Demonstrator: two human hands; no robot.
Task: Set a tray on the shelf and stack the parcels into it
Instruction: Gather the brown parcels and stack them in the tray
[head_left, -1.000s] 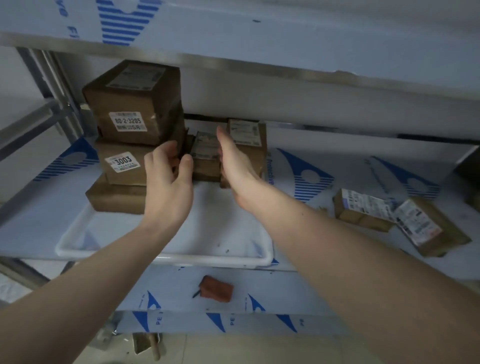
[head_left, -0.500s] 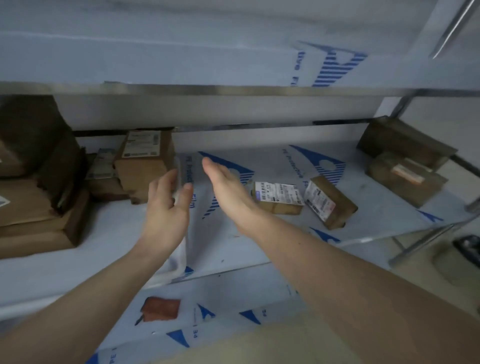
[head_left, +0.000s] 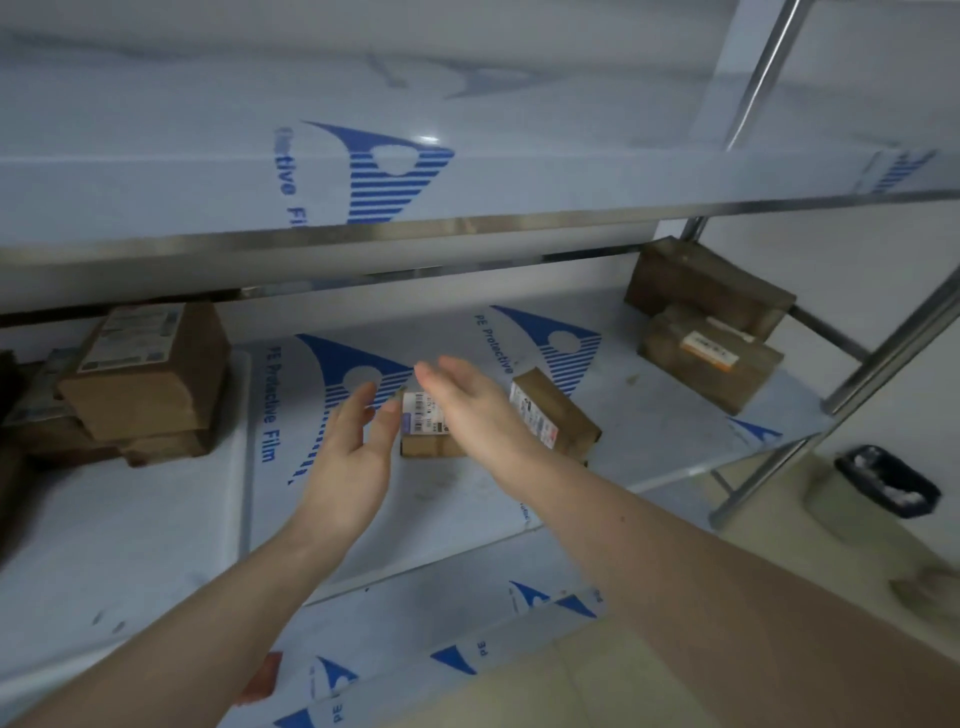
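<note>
Far left of the hands, stacked parcels (head_left: 150, 374) sit in the white tray (head_left: 156, 519) on the shelf (head_left: 649, 457); the left hand (head_left: 353, 457) reaches forward with fingers straight and spread, holding nothing; just beyond it and between both hands lies a small box (head_left: 423, 431), label up, partly hidden by the right hand (head_left: 478, 410), which is flat and relaxed above it, whether touching I cannot tell; just right of that hand a tilted box (head_left: 556, 415) rests on the shelf; far right, two larger boxes (head_left: 711, 322) are stacked; a black bin (head_left: 883, 488) stands on the floor.
</note>
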